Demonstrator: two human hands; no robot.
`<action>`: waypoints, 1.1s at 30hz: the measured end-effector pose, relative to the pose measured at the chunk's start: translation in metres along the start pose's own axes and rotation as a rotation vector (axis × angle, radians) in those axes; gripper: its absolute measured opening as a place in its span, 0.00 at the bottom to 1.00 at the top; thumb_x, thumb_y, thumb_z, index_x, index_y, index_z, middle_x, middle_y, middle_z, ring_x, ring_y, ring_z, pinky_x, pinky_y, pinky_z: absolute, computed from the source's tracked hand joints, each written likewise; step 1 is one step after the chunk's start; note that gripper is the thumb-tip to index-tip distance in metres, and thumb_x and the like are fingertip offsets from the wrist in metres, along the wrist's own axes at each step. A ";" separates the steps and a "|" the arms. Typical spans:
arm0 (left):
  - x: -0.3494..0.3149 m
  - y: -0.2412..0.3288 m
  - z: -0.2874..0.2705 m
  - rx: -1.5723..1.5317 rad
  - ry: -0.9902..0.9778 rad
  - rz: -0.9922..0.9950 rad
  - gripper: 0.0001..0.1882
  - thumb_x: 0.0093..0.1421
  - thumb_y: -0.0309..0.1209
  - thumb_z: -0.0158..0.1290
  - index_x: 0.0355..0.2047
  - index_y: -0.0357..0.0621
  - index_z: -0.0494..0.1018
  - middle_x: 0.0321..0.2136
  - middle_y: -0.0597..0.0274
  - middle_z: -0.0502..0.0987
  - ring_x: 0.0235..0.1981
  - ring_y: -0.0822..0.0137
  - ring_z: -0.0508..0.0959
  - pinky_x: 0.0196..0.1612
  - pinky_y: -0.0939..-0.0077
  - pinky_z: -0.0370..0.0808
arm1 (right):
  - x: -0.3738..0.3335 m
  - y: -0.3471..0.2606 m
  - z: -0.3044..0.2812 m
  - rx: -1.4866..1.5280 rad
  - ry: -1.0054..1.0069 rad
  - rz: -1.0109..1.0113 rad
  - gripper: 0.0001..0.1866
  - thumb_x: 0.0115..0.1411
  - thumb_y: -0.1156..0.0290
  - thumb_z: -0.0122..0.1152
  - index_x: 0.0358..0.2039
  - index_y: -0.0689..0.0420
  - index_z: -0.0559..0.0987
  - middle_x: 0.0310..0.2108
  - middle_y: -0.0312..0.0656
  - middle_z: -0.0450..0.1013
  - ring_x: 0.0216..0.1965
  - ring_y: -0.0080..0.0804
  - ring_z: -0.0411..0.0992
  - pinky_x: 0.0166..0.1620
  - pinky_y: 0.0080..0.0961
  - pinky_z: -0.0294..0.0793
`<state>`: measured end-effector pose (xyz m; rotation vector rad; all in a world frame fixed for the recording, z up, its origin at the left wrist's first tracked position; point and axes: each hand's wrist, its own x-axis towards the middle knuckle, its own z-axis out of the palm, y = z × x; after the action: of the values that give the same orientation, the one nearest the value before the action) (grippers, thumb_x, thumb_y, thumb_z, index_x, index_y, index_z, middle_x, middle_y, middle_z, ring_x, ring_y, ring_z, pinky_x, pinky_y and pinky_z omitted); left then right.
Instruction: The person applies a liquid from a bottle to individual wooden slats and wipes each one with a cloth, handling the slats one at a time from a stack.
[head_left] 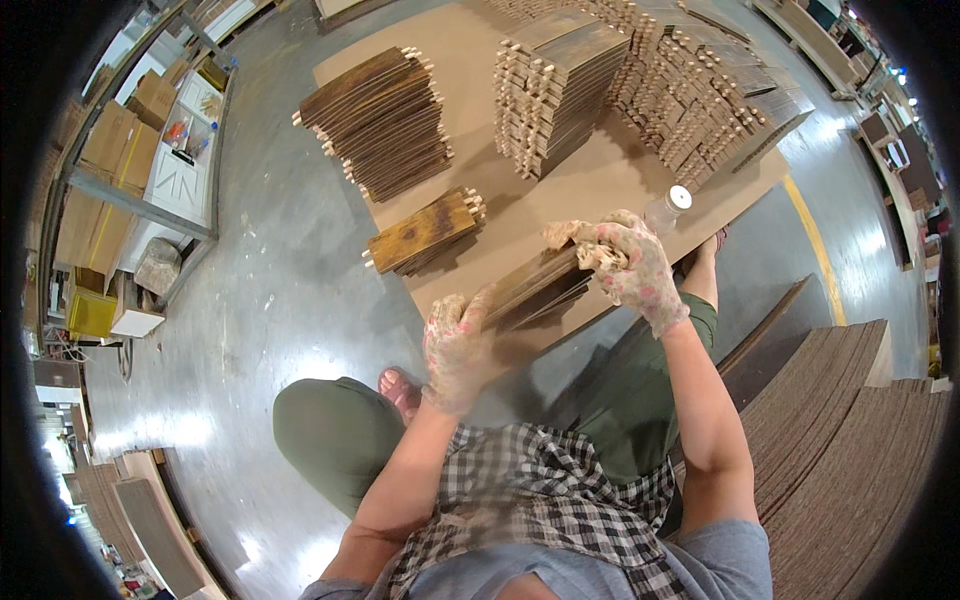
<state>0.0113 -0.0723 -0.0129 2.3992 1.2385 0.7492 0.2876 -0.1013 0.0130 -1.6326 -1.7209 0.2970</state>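
Both my hands wear pale gloves with pinkish spots. My left hand [458,345] grips the near left end of a small bundle of thin brown wooden boards [535,285], tilted over the front of the brown sheet. At the bundle's other end, my right hand [637,272] is closed round a crumpled tan rag [600,254], which presses against or lies very close to the boards. Just beyond that hand stands a clear bottle with a white lid [679,197]. Left of the bundle lies a short stack of stained boards with pale dowel pegs [428,232].
Taller stacks of pegged boards stand on the brown sheet [465,60]: a dark stack [375,120], a middle one [570,85] and several at the right [700,100]. Piled brown panels [830,440] flank me at right. A shelf with cardboard boxes [120,150] stands left.
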 end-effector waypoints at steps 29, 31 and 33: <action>0.010 0.026 -0.034 -1.556 -0.291 -1.028 0.26 0.72 0.46 0.43 0.61 0.41 0.67 0.53 0.54 0.76 0.49 0.61 0.79 0.48 0.70 0.77 | 0.012 -0.062 -0.037 0.005 -0.182 0.395 0.12 0.59 0.63 0.67 0.34 0.59 0.79 0.26 0.37 0.74 0.31 0.21 0.74 0.35 0.21 0.73; 0.008 0.025 -0.032 -1.529 -0.343 -0.981 0.26 0.72 0.45 0.42 0.62 0.40 0.66 0.54 0.54 0.76 0.49 0.61 0.79 0.48 0.69 0.77 | 0.023 -0.059 -0.031 0.065 -0.309 0.475 0.15 0.56 0.59 0.69 0.33 0.59 0.79 0.21 0.40 0.73 0.23 0.27 0.75 0.29 0.26 0.73; 0.009 0.028 -0.035 -1.498 -0.419 -0.899 0.26 0.72 0.44 0.42 0.63 0.39 0.65 0.55 0.54 0.75 0.50 0.61 0.78 0.49 0.69 0.77 | 0.027 -0.060 -0.027 0.214 -0.413 0.673 0.17 0.55 0.59 0.70 0.34 0.60 0.79 0.19 0.39 0.72 0.18 0.28 0.74 0.24 0.28 0.73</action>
<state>0.0127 -0.0786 0.0325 0.6194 0.8440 0.4832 0.2610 -0.0943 0.0791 -2.0373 -1.2882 1.1650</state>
